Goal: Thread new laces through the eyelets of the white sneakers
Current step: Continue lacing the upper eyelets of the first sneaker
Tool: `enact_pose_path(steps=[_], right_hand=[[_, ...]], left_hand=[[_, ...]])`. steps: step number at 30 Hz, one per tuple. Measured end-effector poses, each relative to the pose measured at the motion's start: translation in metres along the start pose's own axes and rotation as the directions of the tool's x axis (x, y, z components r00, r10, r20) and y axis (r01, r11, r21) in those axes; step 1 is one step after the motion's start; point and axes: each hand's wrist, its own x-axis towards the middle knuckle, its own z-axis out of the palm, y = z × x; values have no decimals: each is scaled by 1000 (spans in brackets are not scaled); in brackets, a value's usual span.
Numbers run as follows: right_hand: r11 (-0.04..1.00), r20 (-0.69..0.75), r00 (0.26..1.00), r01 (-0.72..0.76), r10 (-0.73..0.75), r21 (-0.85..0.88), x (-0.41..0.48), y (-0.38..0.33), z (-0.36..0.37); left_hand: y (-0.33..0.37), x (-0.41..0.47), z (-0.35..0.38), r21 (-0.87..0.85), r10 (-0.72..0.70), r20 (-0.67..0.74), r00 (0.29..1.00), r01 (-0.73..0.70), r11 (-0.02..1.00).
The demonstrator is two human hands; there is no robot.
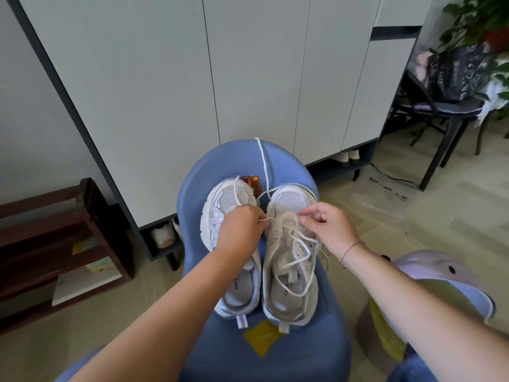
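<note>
Two white sneakers, the left sneaker and the right sneaker, stand side by side on a blue stool, toes pointing away. The left hand has its grip pinched on the lace between the shoes. The right hand pinches a strand at the right sneaker's front eyelets.

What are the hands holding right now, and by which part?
Left hand pinches the white lace just beside the laced sneaker's toe-end eyelet. Right hand pinches at that sneaker's opposite eyelet edge; whether lace or upper cannot be told.
</note>
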Motion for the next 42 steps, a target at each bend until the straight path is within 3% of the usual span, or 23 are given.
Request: enact_pose_path(steps=[2,5,8,10,13,16,19,23,26,29,32,36,39,42], right_hand=[[999,-10,1000,-14,14,39,2,1,0],[997,-15,1000,-25,26,73,4,2,-1],[997,-22,1000,-15,16,69,5,3,-1],[997,-31,999,-18,20,74,5,4,1],[993,-36,999,-36,40,111,4,3,2],[989,-31,998,-55,60,140,4,2,2],[988,-26,998,-61,65,140,4,4,2],[988,-8,999,-42,44,149,4,6,1],[991,11,1000,-22,21,130,4,8,-1],[997,1,1000,1,-1,83,4,9,-1],[998,-10,1000,12,-11,63,4,9,-1],[999,-26,1000,12,-10,52,4,8,1],[999,-40,999,1,1,55,3,6,3],[998,-44,999,-11,14,67,2,6,3]], left_hand=[[-1,-4,-6,-179,-66,-42,997,57,982],[-11,-8,-28,-464,-276,-127,953,189,865],[-30,-8,-69,-642,-504,-272,820,236,729],[-40,-13,-100,-637,-564,-336,755,259,726],[-39,-25,-120,-476,-451,-210,868,312,822],[-24,-30,-111,-325,-307,-78,949,267,907],[-11,-24,-85,-202,-159,-23,987,151,968],[5,-9,-39,-171,-32,114,993,51,984],[10,-1,-18,-113,-49,155,987,67,991],[8,0,-17,-105,-73,89,993,82,991],[2,-2,-36,-250,-178,-74,981,155,956],[-20,-5,-74,-423,-415,-310,856,266,866],[-20,-10,-77,-315,-359,-227,905,281,907],[-4,-9,-58,-174,-165,-64,984,152,973]])
